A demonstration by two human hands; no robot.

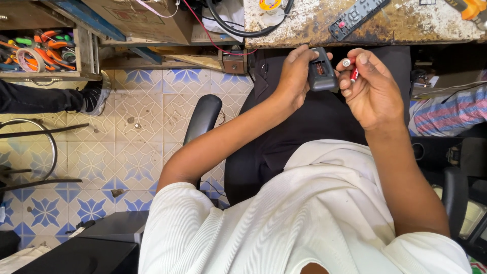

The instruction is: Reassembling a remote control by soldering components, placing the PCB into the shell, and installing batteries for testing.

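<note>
My left hand (296,73) grips a small black remote control (321,75) held over my lap, its open battery bay facing up. My right hand (373,91) pinches a small red and silver battery (350,68) right beside the remote's right edge, fingertips curled around it. Both hands sit just below the edge of a worn, rust-stained workbench (314,23). I am seated in a black chair, wearing a white shirt and dark trousers.
A second grey remote (356,16) lies on the workbench, with a black cable loop (238,28) and solder roll nearby. A drawer of tools and tape (38,48) stands open at left. Another person's shoe (95,96) rests on the patterned tile floor. Chair armrest (203,116) is at left.
</note>
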